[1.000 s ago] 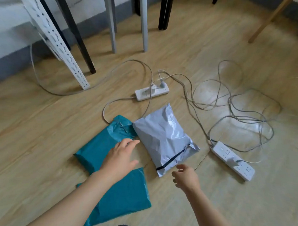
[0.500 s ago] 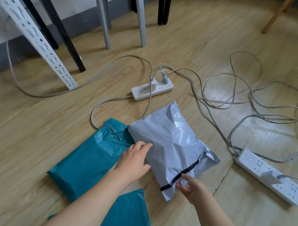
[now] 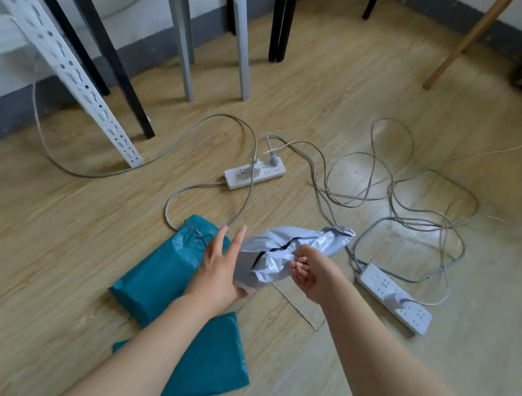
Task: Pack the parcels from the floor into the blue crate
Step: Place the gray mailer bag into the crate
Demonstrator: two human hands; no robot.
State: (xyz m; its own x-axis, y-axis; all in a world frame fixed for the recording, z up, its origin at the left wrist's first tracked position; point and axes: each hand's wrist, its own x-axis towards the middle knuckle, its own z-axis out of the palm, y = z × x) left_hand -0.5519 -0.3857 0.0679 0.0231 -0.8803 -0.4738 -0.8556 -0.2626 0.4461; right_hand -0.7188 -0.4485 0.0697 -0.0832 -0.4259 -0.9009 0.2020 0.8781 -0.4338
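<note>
- The pale wood-look plank floor (image 3: 72,234) fills the whole view. No blue crate shows anywhere on it, so where the crate stands cannot be told.
- At the back stand a white perforated metal shelf upright (image 3: 79,79) and the grey plastic chair legs (image 3: 182,44), well apart from the parcels.
- The upper teal plastic mailer parcel (image 3: 158,271) lies flat on the floor at lower left. The lower teal plastic mailer parcel (image 3: 213,363) is just beside it and partly hidden by the left forearm.
- The grey plastic mailer parcel with a black seal strip (image 3: 314,242) is right of the upper teal one. It is crumpled and seems raised off the floor at its near end.
- A tangle of thin grey cables (image 3: 394,197) sprawls to the right, one loop running close by the grey parcel's far end.
- The near white power strip (image 3: 396,299) lies right of the grey parcel, and the far white power strip (image 3: 255,173) lies beyond the parcels.
- The left hand (image 3: 220,271) is spread with straight fingers over the upper teal parcel, right at the grey parcel's left edge. Whether it touches that edge cannot be told.
- The right hand (image 3: 310,272) has its fingers curled, bunching the grey parcel's near edge in a pinch.
- By my reading the task is at an early stage. Three parcels show here, none packed. The grey one is just being picked up, and both teal ones remain.
</note>
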